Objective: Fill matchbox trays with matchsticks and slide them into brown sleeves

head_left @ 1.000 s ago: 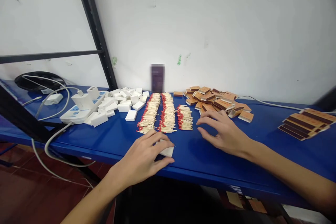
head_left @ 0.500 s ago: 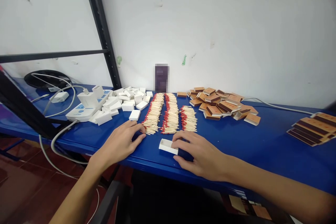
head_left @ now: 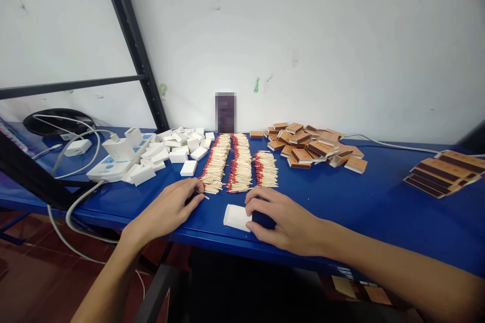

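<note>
Left of the red-headed match rows (head_left: 240, 165) lie piled white trays (head_left: 178, 147); at the rows' near-left corner the left hand (head_left: 172, 208) curls, a matchstick (head_left: 206, 197) at its fingertips, whether pinched I cannot tell. Before the rows, one matchbox tray (head_left: 235, 217) is gripped by the right hand (head_left: 286, 220), with matchbox sleeves (head_left: 320, 148) heaped rightward of them.

We are apparently working in a workshop: a long blue shelf (head_left: 379, 207) is serving as our bench against a scuffed white wall (head_left: 322, 25), a black slotted metal upright (head_left: 132, 35) is standing at left, and red-headed wooden matchsticks (head_left: 241, 161) are lying in bulk rows.
</note>
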Demonstrator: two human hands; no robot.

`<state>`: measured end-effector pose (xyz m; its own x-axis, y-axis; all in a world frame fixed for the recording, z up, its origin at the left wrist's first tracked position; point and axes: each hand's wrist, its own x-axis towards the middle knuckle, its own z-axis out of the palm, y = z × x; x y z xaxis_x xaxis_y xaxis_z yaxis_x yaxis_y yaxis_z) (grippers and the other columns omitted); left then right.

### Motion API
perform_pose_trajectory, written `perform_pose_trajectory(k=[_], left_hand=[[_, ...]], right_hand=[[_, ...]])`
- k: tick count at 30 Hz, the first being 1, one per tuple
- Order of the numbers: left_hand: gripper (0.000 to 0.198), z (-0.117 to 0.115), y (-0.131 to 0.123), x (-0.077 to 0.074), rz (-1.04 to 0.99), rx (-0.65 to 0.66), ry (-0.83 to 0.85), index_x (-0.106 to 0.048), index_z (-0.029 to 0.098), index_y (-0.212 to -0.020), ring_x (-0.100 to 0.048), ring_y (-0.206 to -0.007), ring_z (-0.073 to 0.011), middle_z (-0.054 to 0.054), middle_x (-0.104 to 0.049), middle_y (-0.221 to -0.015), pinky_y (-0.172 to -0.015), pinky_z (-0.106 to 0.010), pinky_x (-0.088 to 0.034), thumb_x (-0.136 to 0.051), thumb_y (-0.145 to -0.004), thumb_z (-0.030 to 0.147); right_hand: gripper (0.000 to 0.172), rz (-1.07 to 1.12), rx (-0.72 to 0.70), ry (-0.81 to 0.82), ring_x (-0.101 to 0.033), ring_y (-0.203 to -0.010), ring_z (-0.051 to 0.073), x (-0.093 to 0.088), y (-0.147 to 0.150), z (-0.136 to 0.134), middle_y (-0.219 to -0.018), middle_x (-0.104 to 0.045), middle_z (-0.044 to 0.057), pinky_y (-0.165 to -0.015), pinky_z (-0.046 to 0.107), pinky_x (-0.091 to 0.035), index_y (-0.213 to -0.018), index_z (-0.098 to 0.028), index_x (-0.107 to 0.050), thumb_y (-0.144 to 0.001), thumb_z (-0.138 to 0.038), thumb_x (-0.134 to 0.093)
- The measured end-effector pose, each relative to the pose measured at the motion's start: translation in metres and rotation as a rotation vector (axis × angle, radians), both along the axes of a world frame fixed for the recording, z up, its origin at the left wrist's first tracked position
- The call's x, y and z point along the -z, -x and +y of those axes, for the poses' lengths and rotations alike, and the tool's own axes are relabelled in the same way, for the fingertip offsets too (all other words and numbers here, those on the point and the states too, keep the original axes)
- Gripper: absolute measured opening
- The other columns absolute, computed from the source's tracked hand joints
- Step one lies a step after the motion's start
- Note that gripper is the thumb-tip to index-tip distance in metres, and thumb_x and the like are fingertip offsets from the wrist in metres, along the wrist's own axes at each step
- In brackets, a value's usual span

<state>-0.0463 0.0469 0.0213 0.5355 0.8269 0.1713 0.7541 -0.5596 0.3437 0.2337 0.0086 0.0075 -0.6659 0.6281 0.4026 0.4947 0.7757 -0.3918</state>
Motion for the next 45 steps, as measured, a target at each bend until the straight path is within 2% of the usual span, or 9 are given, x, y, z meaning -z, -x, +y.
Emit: perform_pose_trajectory(k=[5, 10, 13, 18, 22, 26, 35, 41, 45], left_hand=[[0.03, -0.003, -0.004, -0.009, 0.022, 0.067, 0.02, -0.054, 0.021, -0.091, -0.059, -0.082, -0.019, -0.003, -0.063, -0.09, -0.076, -0.03, -0.044, -0.032, -0.102, 0.036], [0.02, -0.023, -0.036, -0.022, -0.007, 0.22, 0.038, -0.055, 0.021, -0.096, -0.058, -0.083, -0.0175, -0.001, -0.063, -0.093, -0.076, -0.029, -0.043, -0.039, -0.101, 0.033], [0.015, -0.029, -0.051, -0.023, 0.013, 0.296, 0.026, -0.056, 0.022, -0.093, -0.059, -0.087, -0.0175, -0.001, -0.064, -0.095, -0.076, -0.028, -0.042, -0.044, -0.099, 0.028], [0.019, -0.019, -0.031, -0.017, -0.003, 0.131, -0.031, -0.059, 0.022, -0.099, -0.061, -0.083, -0.0175, -0.001, -0.066, -0.093, -0.071, -0.027, -0.041, -0.043, -0.1, 0.031], [0.021, -0.01, -0.008, -0.011, 0.071, 0.012, 0.004, -0.059, 0.022, -0.098, -0.057, -0.069, -0.0173, 0.002, -0.063, -0.077, -0.062, -0.027, -0.036, -0.045, -0.099, 0.037], [0.023, -0.008, -0.008, -0.008, 0.058, 0.026, 0.049, -0.057, 0.021, -0.093, -0.058, -0.071, -0.0168, 0.001, -0.063, -0.08, -0.064, -0.027, -0.036, -0.041, -0.101, 0.036], [0.018, -0.022, -0.046, -0.006, -0.025, 0.227, 0.028, -0.06, 0.024, -0.101, -0.06, -0.08, -0.0155, 0.002, -0.066, -0.088, -0.071, -0.026, -0.039, -0.045, -0.101, 0.033], [0.021, -0.003, -0.021, 0.001, 0.02, -0.011, -0.091, -0.061, 0.024, -0.1, -0.064, -0.087, -0.019, 0.0, -0.07, -0.097, -0.075, -0.028, -0.042, -0.044, -0.101, 0.036], [0.023, 0.003, -0.012, 0.003, 0.098, -0.023, -0.118, -0.062, 0.025, -0.1, -0.066, -0.092, -0.0213, 0.0, -0.071, -0.101, -0.079, -0.031, -0.043, -0.042, -0.101, 0.035]], right_hand=[[0.007, -0.005, 0.015, 0.026, -0.06, -0.09, 0.021, 0.001, 0.0, 0.0, -0.098, -0.064, 0.008, -0.081, 0.036, -0.05, -0.097, -0.02, -0.056, -0.092, -0.024, -0.054], [0.025, 0.021, 0.059, 0.043, -0.059, -0.088, 0.022, 0.004, 0.002, 0.0, -0.098, -0.065, 0.006, -0.078, 0.036, -0.05, -0.1, -0.021, -0.053, -0.08, -0.028, -0.068], [0.027, 0.045, 0.07, 0.057, -0.059, -0.087, 0.021, 0.005, 0.004, 0.0, -0.098, -0.065, 0.004, -0.077, 0.035, -0.049, -0.1, -0.022, -0.051, -0.079, -0.023, -0.067], [0.026, 0.043, 0.047, 0.044, -0.06, -0.093, 0.021, 0.005, 0.003, 0.0, -0.103, -0.065, 0.006, -0.082, 0.035, -0.05, -0.105, -0.021, -0.053, -0.083, -0.022, -0.065], [0.026, 0.035, 0.04, 0.032, -0.06, -0.099, 0.022, 0.004, 0.002, -0.001, -0.107, -0.065, 0.009, -0.086, 0.036, -0.05, -0.107, -0.019, -0.055, -0.083, -0.021, -0.064], [0.027, 0.021, 0.049, 0.049, -0.06, -0.099, 0.023, 0.002, 0.002, -0.001, -0.107, -0.065, 0.009, -0.087, 0.037, -0.05, -0.108, -0.018, -0.056, -0.083, -0.021, -0.065], [0.034, 0.027, 0.075, 0.094, -0.06, -0.096, 0.022, 0.006, 0.002, 0.0, -0.108, -0.065, 0.006, -0.085, 0.039, -0.051, -0.112, -0.021, -0.052, -0.082, -0.022, -0.066], [0.035, 0.014, 0.091, 0.106, -0.061, -0.102, 0.023, 0.003, 0.003, -0.001, -0.113, -0.064, 0.007, -0.088, 0.039, -0.05, -0.114, -0.021, -0.05, -0.083, -0.023, -0.065], [0.035, 0.011, 0.089, 0.105, -0.061, -0.102, 0.023, 0.001, 0.003, -0.001, -0.113, -0.065, 0.007, -0.087, 0.039, -0.051, -0.114, -0.021, -0.05, -0.083, -0.023, -0.065]])
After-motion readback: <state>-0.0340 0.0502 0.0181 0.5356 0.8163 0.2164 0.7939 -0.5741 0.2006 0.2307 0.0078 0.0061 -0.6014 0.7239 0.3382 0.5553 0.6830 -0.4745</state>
